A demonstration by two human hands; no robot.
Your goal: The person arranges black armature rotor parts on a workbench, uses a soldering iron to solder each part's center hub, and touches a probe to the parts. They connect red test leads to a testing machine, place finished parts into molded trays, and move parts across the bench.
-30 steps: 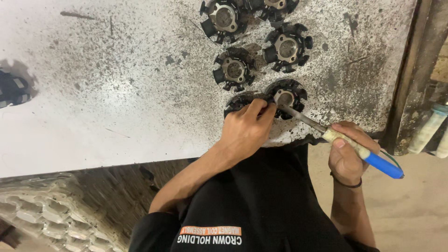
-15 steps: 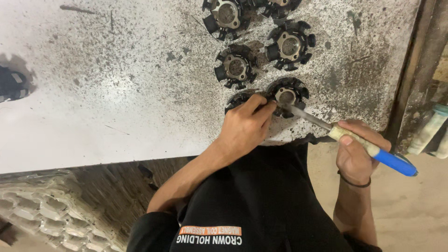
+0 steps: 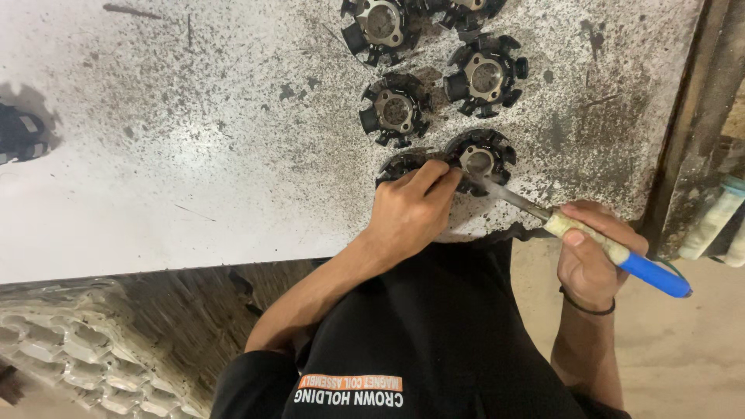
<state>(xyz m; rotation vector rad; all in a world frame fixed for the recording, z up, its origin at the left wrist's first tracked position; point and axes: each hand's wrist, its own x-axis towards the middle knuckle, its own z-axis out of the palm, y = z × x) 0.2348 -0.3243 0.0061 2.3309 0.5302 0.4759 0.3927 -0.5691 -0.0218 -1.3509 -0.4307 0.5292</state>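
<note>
My left hand point(image 3: 411, 209) rests on the speckled white worktop point(image 3: 194, 155), covering most of one round black coil part point(image 3: 400, 161), and its fingertips press the edge of the black coil part next to it point(image 3: 483, 157). My right hand point(image 3: 594, 260) grips a soldering iron point(image 3: 613, 250) with a blue handle and a pale wrapped neck. The iron's metal tip touches the lower rim of that pressed coil part.
Several more black coil parts lie farther up the worktop: one point(image 3: 396, 110) just above my left hand, another point(image 3: 485, 75) to its right. A dark object point(image 3: 19, 132) sits at the left edge. A metal frame point(image 3: 683, 155) borders the right; pale moulded trays point(image 3: 85, 349) lie lower left.
My right hand and the iron have shifted slightly right and down in view. My left hand stays on the coil parts.
</note>
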